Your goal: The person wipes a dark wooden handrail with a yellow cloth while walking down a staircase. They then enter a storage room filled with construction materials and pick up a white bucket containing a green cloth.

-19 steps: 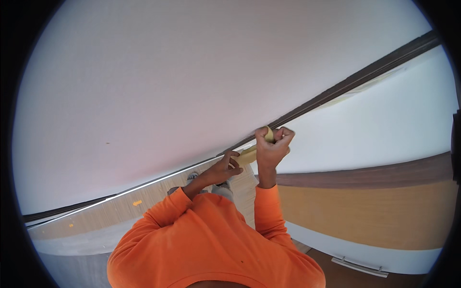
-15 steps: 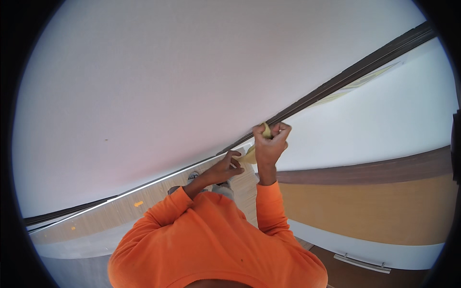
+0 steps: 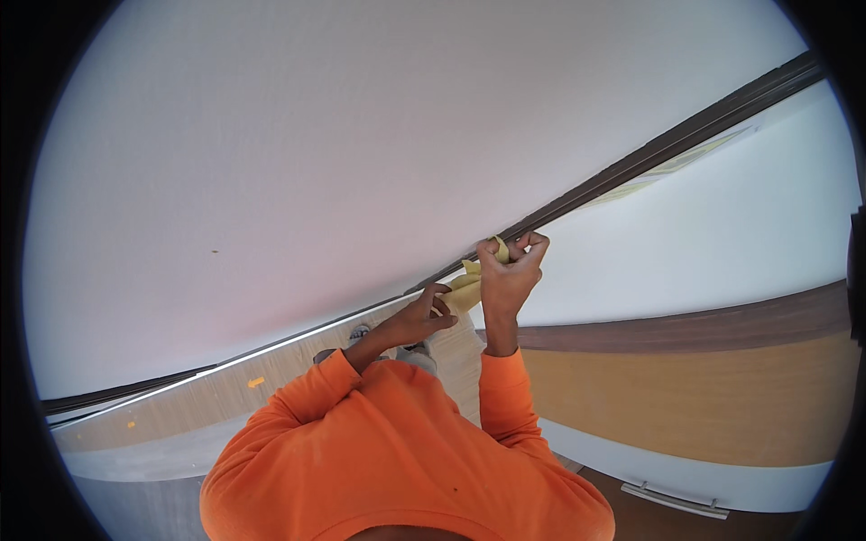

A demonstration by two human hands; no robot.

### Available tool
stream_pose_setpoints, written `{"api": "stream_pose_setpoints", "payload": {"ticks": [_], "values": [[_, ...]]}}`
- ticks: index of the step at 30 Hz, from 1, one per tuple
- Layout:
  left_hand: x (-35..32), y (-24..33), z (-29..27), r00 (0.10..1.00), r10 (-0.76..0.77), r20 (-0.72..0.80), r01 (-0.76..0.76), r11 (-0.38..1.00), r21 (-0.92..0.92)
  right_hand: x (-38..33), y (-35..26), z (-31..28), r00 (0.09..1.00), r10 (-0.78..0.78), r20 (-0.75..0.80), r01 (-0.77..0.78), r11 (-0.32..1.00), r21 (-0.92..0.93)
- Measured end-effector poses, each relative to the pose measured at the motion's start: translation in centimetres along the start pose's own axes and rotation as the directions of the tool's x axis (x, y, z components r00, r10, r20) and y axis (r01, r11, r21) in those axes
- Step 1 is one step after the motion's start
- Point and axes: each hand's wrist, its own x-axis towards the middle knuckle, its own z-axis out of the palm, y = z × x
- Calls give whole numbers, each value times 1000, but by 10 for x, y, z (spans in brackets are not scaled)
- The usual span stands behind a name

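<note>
A soft yellow cloth (image 3: 464, 294) hangs between my two hands, beside a dark brown frame strip (image 3: 658, 144). My right hand (image 3: 511, 275) is closed on the cloth's upper part, its fingers bent against the strip; a fold shows over the index finger. Lower and to the left, my left hand (image 3: 424, 316) has its fingers curled at the cloth's other end and appears to grip it. The fingertips of the right hand are partly hidden behind the strip and cloth.
A large pale panel (image 3: 298, 162) fills the upper left. At right stand a white wall (image 3: 686, 243) and a brown-edged wooden surface (image 3: 686, 397), with a metal handle (image 3: 675, 500) below. My feet are on a wood-look floor, and an orange mark (image 3: 256, 382) lies to the left.
The cloth between my hands has spread out and shows more of itself, with a corner now sticking up. Both hands stay in nearly the same places.
</note>
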Motion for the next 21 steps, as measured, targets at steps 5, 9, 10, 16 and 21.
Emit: {"api": "stream_pose_setpoints", "payload": {"ticks": [5, 9, 10, 16, 21], "values": [[-4, 7, 2, 1000, -1, -13, 1, 1000, -3, 6, -10, -3, 998, -7, -66, 12, 997, 80], [-5, 11, 3, 1000, 11, -19, -11, 1000, 7, -5, 19, 1, 1000, 3, 5, -3, 1000, -8], [-5, 16, 3, 1000, -7, -21, 7, 1000, 5, -1, 22, -1, 1000, -3, -28, 4, 1000, 27], [2, -6, 6, 996, 35, -86, -27, 995, 94, -6, 2, -9, 997, 76, -27, -77, 997, -29], [4, -2, 1, 999, 12, -47, -11, 1000, 16, 2, -7, -16, 998, 43, -52, -32, 979, 204]]}}
